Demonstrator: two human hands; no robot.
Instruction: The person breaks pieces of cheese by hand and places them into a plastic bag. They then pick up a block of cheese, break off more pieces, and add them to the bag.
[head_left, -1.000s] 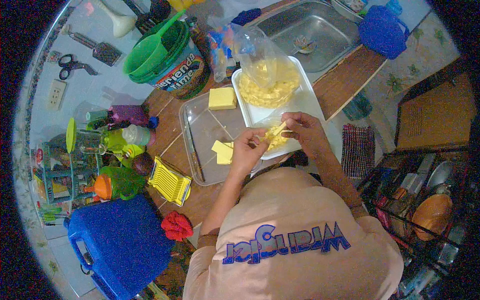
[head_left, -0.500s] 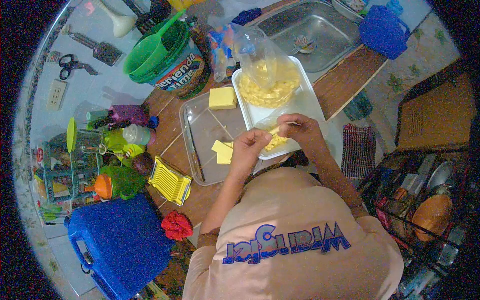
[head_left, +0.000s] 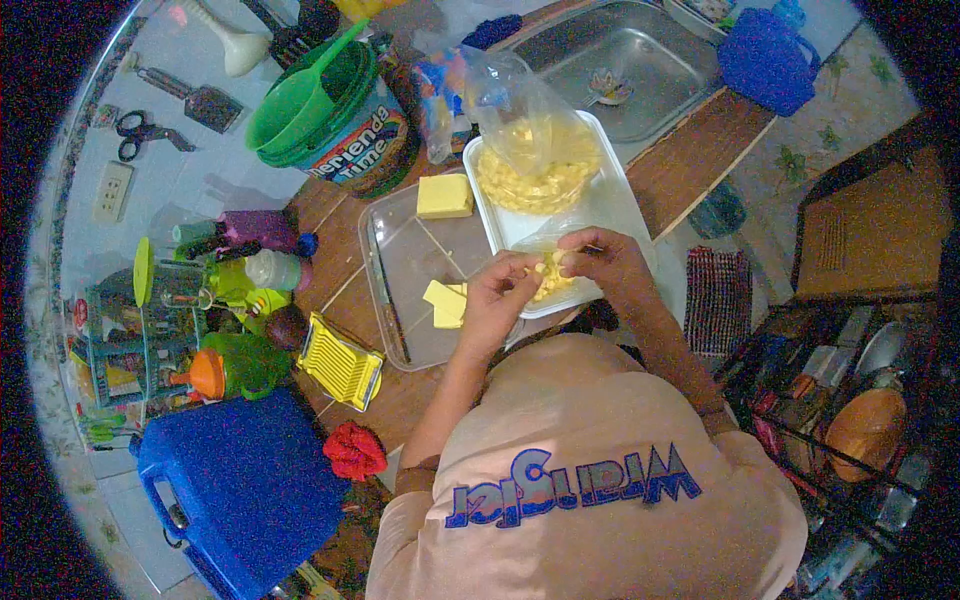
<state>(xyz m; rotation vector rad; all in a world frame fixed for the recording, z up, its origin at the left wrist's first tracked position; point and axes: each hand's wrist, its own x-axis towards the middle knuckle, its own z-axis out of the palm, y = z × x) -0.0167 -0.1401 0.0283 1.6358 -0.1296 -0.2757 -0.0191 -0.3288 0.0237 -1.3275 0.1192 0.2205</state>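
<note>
Both my hands work over the near end of a white tray (head_left: 622, 205). My left hand (head_left: 500, 285) pinches a small piece of yellow cheese (head_left: 540, 270) in its fingertips. Close beside it, the fingers of my right hand (head_left: 607, 262) are closed on what looks like another bit of cheese, mostly hidden. Loose cheese pieces (head_left: 553, 287) lie below on clear plastic. Farther up the tray sits a clear plastic bag (head_left: 525, 140) of cheese pieces. Left of it, a clear plastic tray (head_left: 400, 215) holds a cheese block (head_left: 445, 197), cheese slices (head_left: 446, 305) and a thin knife (head_left: 392, 300).
A yellow slicer (head_left: 340, 362) and a red cloth (head_left: 354, 450) lie to the left, near a blue jug (head_left: 240, 490). A bucket (head_left: 355, 135) with a green strainer (head_left: 295, 115) stands beyond. At the back is a metal sink (head_left: 650, 60); a dish rack (head_left: 850, 430) is at right.
A cheese strip that spanned my two hands is now shorter, apparently broken into smaller pieces. My fingers have shifted slightly; the surrounding things have stayed put.
</note>
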